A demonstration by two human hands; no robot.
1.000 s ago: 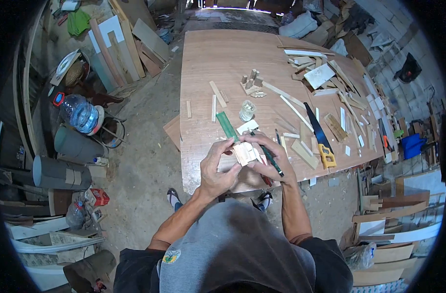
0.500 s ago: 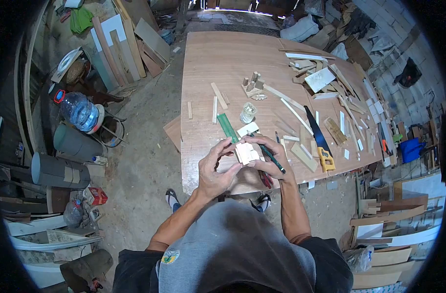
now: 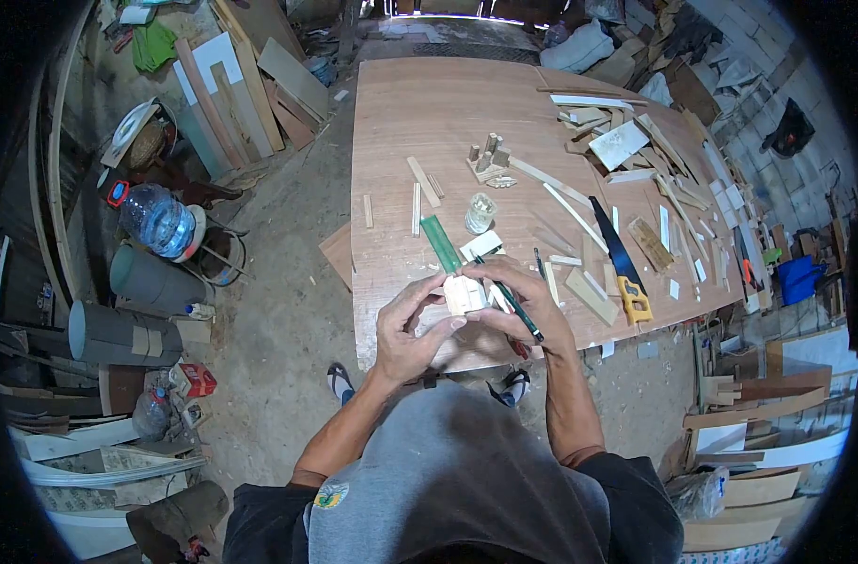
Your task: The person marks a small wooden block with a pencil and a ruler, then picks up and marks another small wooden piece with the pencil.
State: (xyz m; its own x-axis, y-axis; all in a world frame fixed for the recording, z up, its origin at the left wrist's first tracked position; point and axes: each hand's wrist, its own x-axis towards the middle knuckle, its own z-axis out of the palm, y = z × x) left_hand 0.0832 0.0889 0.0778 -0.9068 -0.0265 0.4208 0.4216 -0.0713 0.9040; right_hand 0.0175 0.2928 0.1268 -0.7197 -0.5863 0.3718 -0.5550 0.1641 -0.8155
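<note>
Between my two hands is a small pale wooden piece point(image 3: 464, 295), held above the near edge of the table. My left hand point(image 3: 413, 331) grips its left side with thumb and fingertips. On the right side, my right hand point(image 3: 526, 305) pinches the same piece and also keeps a dark green pencil point(image 3: 516, 308) slanted across its fingers. Just beyond the hands lies a green strip, perhaps a ruler point(image 3: 439, 242). A clear jar point(image 3: 480, 214) stands near a small white block point(image 3: 481, 246). The finer shape of the wooden piece is too small to make out.
A handsaw with a yellow handle point(image 3: 634, 299) lies on the wooden table point(image 3: 429, 103), right of my hands. Several wood offcuts point(image 3: 620, 147) are heaped at the far right. A small wooden assembly point(image 3: 490, 162) stands beyond the jar. A water bottle point(image 3: 158, 222) is on a stand at left.
The wooden piece has turned slightly between my fingers, and both hands still hold it. The whole view has shifted a little.
</note>
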